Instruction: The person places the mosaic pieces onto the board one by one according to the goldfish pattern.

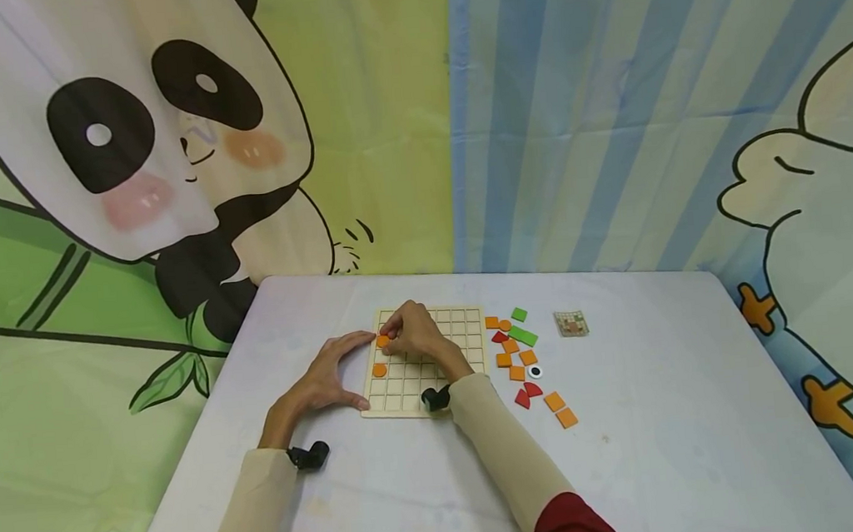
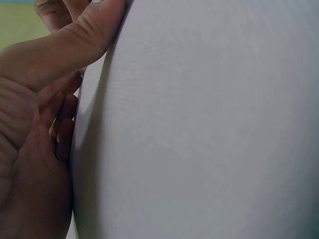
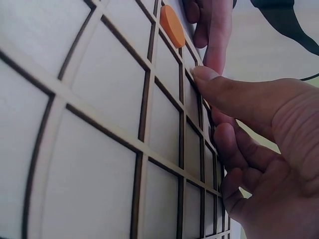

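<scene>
A wooden grid board (image 1: 400,403) with raised square cells lies on the white table. My left hand (image 1: 324,376) rests along the board's left edge, thumb near the lower corner, fingers extended higher up. Over the board's upper left part, my right hand (image 1: 418,333) pinches a small orange piece (image 1: 383,341) at a left-column cell. In the right wrist view, the thumb and curled fingers of the right hand (image 3: 264,154) meet low over the grid and hide that piece. Below it, an orange round piece (image 1: 380,371) sits in the left column.
Right of the board lie several loose pieces: orange squares (image 1: 504,360), green pieces (image 1: 523,336), red wedges (image 1: 532,389) and a white disc with a black centre (image 1: 535,372). A small patterned card (image 1: 571,324) lies farther right. A printed curtain (image 1: 386,135) hangs behind the table (image 1: 671,414).
</scene>
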Demonstrator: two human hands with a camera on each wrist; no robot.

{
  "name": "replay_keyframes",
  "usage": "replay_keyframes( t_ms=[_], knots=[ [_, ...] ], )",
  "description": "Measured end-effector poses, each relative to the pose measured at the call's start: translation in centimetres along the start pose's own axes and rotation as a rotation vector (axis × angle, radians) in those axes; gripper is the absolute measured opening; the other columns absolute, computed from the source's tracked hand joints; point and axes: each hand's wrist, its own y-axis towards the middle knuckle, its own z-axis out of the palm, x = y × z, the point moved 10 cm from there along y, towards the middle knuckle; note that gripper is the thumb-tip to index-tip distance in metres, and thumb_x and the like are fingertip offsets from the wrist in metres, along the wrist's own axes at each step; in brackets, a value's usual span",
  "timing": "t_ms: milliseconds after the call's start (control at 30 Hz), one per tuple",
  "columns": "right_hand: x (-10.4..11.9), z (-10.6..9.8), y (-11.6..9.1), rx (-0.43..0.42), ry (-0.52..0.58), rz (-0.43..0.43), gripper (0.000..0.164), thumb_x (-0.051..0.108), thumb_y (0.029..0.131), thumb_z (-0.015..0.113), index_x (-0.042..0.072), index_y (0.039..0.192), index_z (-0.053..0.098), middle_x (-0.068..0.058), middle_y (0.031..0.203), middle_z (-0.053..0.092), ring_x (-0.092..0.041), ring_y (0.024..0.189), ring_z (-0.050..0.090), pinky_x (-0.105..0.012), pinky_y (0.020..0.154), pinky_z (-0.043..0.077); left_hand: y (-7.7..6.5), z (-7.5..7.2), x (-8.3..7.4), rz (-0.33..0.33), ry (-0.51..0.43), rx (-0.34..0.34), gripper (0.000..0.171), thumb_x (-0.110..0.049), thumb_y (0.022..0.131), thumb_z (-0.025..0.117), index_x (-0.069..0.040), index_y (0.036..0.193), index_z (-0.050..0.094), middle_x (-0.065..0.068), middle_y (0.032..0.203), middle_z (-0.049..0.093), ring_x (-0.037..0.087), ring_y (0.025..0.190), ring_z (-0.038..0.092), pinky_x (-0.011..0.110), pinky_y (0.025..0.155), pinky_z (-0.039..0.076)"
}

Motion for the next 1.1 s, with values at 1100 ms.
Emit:
replay_keyframes(
  t_ms=[1100],
  knots=[
    [-1.5,-9.3,-6.1,-0.091,-0.009,-0.069,0.030,-0.001,0.084,0.091,-0.005,0.113,0.083,-0.024,0.108,0.081,-0.034,0.096,0.072,-0.044,0.089,0.062,-0.1,-0.1,-0.1,0.014,0.020,-0.015,0.129,-0.035,0.052,0.111,-0.012,0.163,0.050,0.016,0.171,0.048,0.044,0.150,0.043,0.071,0.123,0.037]
  ],
)
